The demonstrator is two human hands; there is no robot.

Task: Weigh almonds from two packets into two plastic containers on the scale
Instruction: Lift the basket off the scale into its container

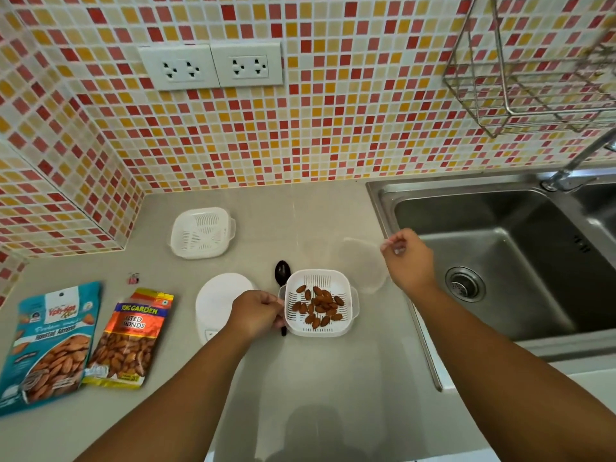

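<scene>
A white slotted plastic container (336, 323) with several almonds (318, 306) in it sits on the counter just right of the round white scale (220, 296). My left hand (258, 313) grips the container's left handle. My right hand (408, 258) pinches the edge of a clear, blurred lid (361, 265) held just above the counter behind the container. A second white container (201, 233), with nothing in it, stands further back on the left. Two almond packets lie at the far left: a teal one (50, 341) and an orange one (130, 338).
A black spoon (282, 273) lies between the scale and the filled container, its handle running under my left hand. A steel sink (500, 261) with a tap fills the right side. A small pink clip (133, 279) lies behind the packets. A wire rack hangs at the upper right.
</scene>
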